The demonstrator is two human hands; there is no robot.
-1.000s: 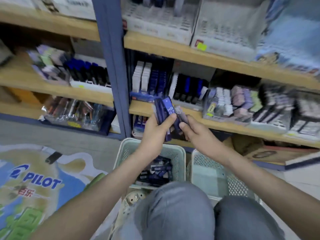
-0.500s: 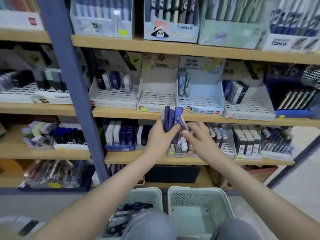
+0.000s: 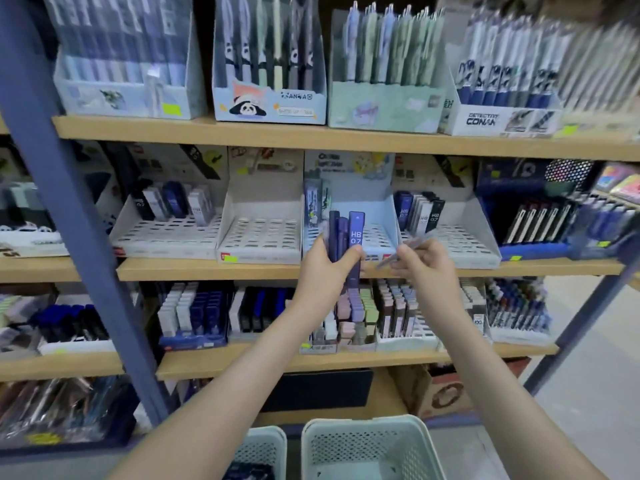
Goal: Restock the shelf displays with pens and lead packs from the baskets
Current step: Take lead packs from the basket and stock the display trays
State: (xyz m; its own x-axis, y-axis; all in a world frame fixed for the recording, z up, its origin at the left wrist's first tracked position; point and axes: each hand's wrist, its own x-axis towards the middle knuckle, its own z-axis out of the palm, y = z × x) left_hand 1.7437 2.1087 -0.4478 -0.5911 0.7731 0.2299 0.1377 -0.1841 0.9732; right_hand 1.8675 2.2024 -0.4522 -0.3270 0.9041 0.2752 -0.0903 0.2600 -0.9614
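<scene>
My left hand grips a bunch of dark blue lead packs, upright, one marked HB 0.7, in front of the middle shelf. My right hand pinches a single pale, blurred lead pack just to their right. Both hands are raised before a light blue slotted display tray holding a few packs at its back left. To its left stands an empty white slotted tray. Two pale green baskets stand at the bottom; the left basket holds dark packs.
A blue steel upright slants down the left. Wooden shelves carry pen boxes above and eraser and lead displays below. More slotted trays with lead packs flank the centre. A cardboard box sits on the lowest shelf at right.
The view has tilted up from the baskets to the middle shelf. Both hands have risen with the lead packs, and my right hand has drawn one pack away to the right.
</scene>
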